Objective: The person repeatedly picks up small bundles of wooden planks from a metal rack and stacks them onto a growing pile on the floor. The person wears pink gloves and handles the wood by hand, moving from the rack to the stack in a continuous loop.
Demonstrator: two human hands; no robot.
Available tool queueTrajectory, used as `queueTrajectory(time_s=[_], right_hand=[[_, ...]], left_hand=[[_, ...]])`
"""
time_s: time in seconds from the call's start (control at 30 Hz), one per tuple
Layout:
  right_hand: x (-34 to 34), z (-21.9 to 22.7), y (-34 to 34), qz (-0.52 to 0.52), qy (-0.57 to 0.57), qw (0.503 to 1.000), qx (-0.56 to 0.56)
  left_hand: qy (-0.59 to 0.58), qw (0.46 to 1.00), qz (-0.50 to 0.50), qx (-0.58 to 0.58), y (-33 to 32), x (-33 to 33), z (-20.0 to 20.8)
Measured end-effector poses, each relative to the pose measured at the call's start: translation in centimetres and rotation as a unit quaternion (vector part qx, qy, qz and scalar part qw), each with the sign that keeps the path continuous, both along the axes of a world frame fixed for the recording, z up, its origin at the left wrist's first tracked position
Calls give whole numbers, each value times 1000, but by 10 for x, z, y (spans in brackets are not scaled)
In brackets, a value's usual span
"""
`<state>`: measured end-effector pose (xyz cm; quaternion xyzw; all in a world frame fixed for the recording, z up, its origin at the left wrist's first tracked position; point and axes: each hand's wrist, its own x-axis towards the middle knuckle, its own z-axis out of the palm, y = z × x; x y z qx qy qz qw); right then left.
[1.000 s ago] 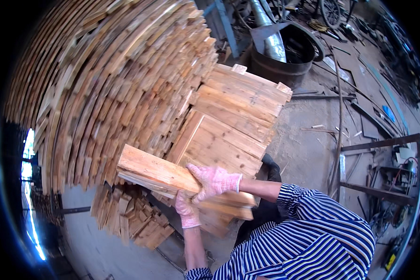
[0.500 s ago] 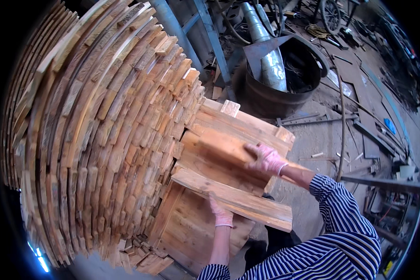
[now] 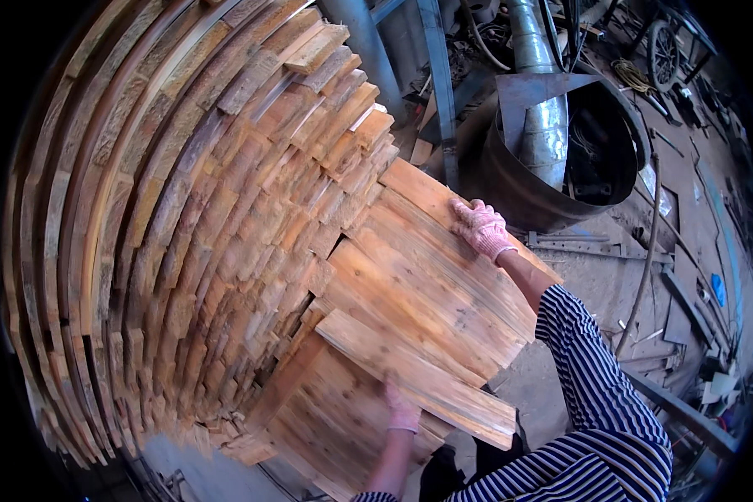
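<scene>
Pink-and-white gloves cover both hands. My left hand (image 3: 402, 407) is closed at the near side of a loose wooden board (image 3: 418, 376), which lies slantwise over the other boards; some of its fingers are hidden. Farther off, my right hand (image 3: 481, 227) grips the outer edge of the farthest board (image 3: 422, 191), with its fingers bent over the wood. Between the hands, several flat boards (image 3: 427, 293) lie side by side. More boards (image 3: 335, 402) sit at the near side, lower than the loose one.
A tall stack of wooden boards (image 3: 217, 209) fills the left, its uneven ends facing the flat boards. Beyond my right hand stands a dark metal drum (image 3: 519, 188) holding a shiny metal pipe (image 3: 545, 138). A blue steel post (image 3: 437, 92) rises nearby. Metal scraps and a hose (image 3: 651, 243) lie right.
My right hand has moved away from me with a board, now laid along the far side. The gap between the boards is covered. My left hand stays at the loose board.
</scene>
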<state>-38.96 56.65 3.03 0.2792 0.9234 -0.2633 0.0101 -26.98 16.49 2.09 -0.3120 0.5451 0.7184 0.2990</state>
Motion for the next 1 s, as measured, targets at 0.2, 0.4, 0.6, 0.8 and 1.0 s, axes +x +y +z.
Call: queueTrajectory(time_s=[0.2, 0.4, 0.6, 0.8, 1.0], right_hand=[[6, 34, -81, 161, 61, 979, 105], [127, 53, -221, 245, -45, 836, -489], [154, 112, -225, 127, -14, 808, -575], [168, 153, -146, 293, -263, 919, -26], [186, 91, -100, 491, -128, 842, 183]], left_hand=[[-42, 992, 18, 114, -6, -24, 26], [56, 993, -63, 88, 22, -31, 69], [371, 841, -377, -112, -65, -15, 90], [179, 868, -362, -289, -174, 14, 140], [167, 641, -560, -497, -247, 84, 109]])
